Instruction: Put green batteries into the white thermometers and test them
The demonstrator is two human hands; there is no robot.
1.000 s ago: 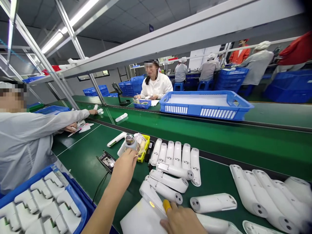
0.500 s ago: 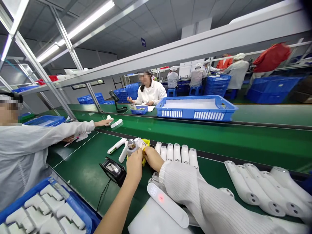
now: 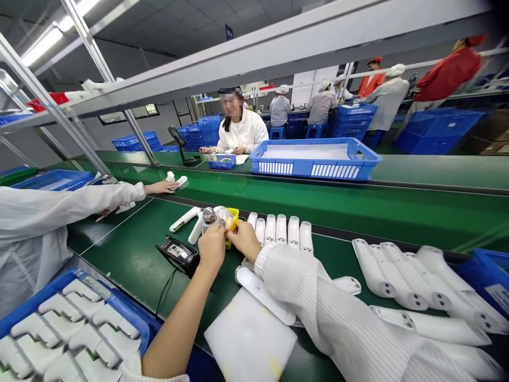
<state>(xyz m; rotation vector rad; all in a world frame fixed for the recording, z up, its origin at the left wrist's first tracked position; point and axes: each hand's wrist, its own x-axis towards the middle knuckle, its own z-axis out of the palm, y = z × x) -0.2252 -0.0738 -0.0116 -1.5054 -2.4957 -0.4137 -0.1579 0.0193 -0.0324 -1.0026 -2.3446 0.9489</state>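
My left hand [image 3: 212,246] and my right hand [image 3: 243,239] meet at the front of a small yellow bin [image 3: 232,213]. Fingers on both hands are closed together, and what lies between them is too small to make out. Beside my left hand stands a bottle with a metal top [image 3: 209,215]. Two white handle parts, one of them [image 3: 185,219] with a green strip, lie left of the bottle. A black device [image 3: 177,253] with a cable sits left of my left wrist. Below my right sleeve are a white piece with small lights [image 3: 264,294] and a white foam sheet [image 3: 250,337].
Several white housings [image 3: 281,229] stand in a row behind my right hand; more [image 3: 401,276] lie at right. A blue crate [image 3: 145,334] of white parts is at lower left. A co-worker's arm [image 3: 119,195] reaches in from the left. A blue tray [image 3: 314,168] sits across the belt.
The view has tilted down and shifted, so the bench things appear higher. My hands remain together by the yellow bin. The neighbour's hand now covers part of a white piece on the belt.
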